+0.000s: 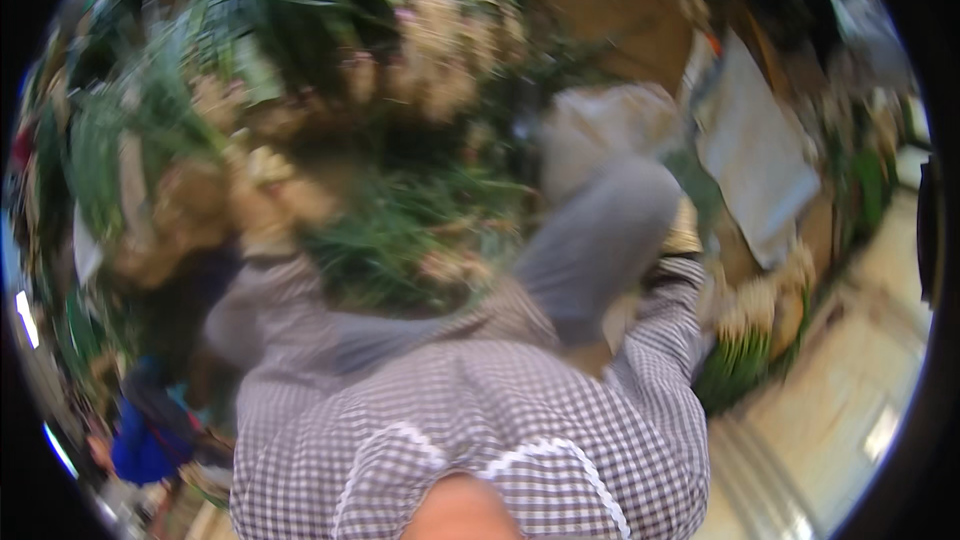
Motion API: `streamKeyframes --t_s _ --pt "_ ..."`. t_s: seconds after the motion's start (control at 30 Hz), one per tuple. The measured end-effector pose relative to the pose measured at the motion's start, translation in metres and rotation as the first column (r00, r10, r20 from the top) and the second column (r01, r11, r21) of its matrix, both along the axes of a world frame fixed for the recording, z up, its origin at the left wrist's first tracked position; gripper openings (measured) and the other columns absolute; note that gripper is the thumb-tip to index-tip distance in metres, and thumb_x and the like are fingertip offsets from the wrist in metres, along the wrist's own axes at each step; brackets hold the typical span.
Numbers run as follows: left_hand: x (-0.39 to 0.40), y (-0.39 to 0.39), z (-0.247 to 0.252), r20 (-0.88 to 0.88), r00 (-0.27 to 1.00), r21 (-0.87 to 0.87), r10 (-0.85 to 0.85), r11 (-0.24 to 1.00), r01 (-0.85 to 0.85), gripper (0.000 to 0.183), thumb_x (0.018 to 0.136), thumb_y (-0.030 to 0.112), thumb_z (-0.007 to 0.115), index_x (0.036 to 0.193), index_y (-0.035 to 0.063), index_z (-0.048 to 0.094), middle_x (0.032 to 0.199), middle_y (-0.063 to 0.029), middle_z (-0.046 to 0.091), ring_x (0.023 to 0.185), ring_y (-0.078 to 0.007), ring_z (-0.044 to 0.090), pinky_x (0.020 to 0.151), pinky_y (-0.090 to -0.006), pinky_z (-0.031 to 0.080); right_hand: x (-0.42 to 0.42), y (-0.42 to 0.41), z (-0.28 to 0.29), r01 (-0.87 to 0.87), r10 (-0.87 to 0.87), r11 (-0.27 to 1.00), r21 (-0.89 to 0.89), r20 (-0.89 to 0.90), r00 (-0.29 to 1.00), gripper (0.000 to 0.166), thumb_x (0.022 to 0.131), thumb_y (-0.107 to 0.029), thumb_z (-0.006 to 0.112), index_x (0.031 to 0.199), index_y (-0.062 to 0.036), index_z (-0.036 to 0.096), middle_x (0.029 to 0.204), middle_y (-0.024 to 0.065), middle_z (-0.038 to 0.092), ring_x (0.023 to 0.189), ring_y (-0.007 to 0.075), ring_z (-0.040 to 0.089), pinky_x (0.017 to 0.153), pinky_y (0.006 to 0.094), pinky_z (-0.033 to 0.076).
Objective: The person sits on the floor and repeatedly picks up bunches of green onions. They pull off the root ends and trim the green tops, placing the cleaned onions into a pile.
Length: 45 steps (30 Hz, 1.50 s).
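My left hand [274,210], in a yellowish glove, is beside tan roots and bulbs at the left; blur hides whether it grips them. My right hand [682,229], in a similar glove, is beyond my bent right knee, its fingers largely hidden. Between my legs lies a loose pile of green leafy stalks [405,229] with some pinkish bulbs [454,266]. Past it are bundles of rooted bulbs [435,52] with long green leaves, resembling fresh garlic.
A pale sack [607,120] stands beyond my right knee. A whitish sheet [757,150] lies further right, near another rooted bundle [750,315]. Pale flooring [817,390] shows at lower right. Something bright blue [146,439], perhaps clothing, is at lower left.
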<state>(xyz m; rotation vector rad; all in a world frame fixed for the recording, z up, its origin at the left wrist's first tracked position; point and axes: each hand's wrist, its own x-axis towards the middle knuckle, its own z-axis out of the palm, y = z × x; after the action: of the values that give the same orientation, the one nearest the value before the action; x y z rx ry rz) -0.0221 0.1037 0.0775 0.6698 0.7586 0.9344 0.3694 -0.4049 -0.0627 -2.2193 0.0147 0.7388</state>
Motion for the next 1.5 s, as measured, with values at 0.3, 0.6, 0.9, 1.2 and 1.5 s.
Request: streamKeyframes --t_s 0.3,0.6,0.9,1.2,1.5 --pt "0.031 0.002 -0.043 0.148 0.986 -0.359 0.075 0.933 -0.017 0.024 0.095 0.035 0.052 0.099 0.0115 0.056 0.054 0.0083 0.036 0.045 -0.0064 0.036 0.044 -0.0229 0.033 -0.025 0.415 0.162 -0.879 0.808 0.453 0.149 0.349 0.475 0.038 0.092 -0.023 0.059 0.121 -0.0004 0.057 0.099 0.0087 0.065 0.088 0.0151 0.061 0.077 0.0262 0.048" --pt "0.043 -0.014 -0.037 -0.212 0.972 -0.233 -0.100 0.971 0.049 0.019 0.080 0.018 0.076 0.086 0.0122 0.059 0.077 0.0004 0.062 0.056 -0.0077 0.053 0.046 -0.0201 0.042 -0.195 0.459 0.131 -0.854 0.826 0.489 -0.178 0.410 0.388 0.023 0.082 -0.027 0.067 0.090 -0.0058 0.065 0.088 0.0140 0.067 0.080 0.0257 0.065 0.074 0.0373 0.052" --pt "0.009 -0.065 -0.037 -0.374 0.918 -0.259 -0.133 0.965 0.034 0.013 0.083 0.013 0.070 0.083 0.0104 0.057 0.071 -0.0004 0.059 0.055 -0.0075 0.051 0.041 -0.0175 0.039 -0.233 0.428 0.116 -0.120 0.586 0.785 0.608 -0.665 0.463 0.022 0.092 -0.016 0.059 0.108 -0.0016 0.056 0.092 0.0068 0.062 0.075 0.0156 0.060 0.066 0.0281 0.053" --pt "-0.004 -0.087 -0.018 -0.061 0.990 -0.286 -0.128 0.952 0.105 0.007 0.090 0.011 0.058 0.086 0.0065 0.061 0.081 -0.0035 0.063 0.069 -0.0122 0.055 0.071 -0.0251 0.048 -0.246 0.437 0.041 0.567 0.186 0.693 0.445 -0.871 0.455 0.012 0.095 -0.018 0.052 0.095 -0.0065 0.055 0.068 -0.0003 0.051 0.050 0.0075 0.044 0.043 0.0199 0.042" --pt "-0.006 -0.085 -0.044 0.003 0.990 -0.363 -0.141 0.922 0.133 0.014 0.089 0.010 0.060 0.103 0.0046 0.059 0.082 -0.0040 0.063 0.073 -0.0158 0.060 0.067 -0.0290 0.053 -0.251 0.429 0.074 -0.148 0.588 0.753 0.642 -0.554 0.590 0.008 0.088 -0.014 0.061 0.089 -0.0056 0.060 0.069 -0.0002 0.055 0.052 0.0086 0.048 0.045 0.0222 0.040"
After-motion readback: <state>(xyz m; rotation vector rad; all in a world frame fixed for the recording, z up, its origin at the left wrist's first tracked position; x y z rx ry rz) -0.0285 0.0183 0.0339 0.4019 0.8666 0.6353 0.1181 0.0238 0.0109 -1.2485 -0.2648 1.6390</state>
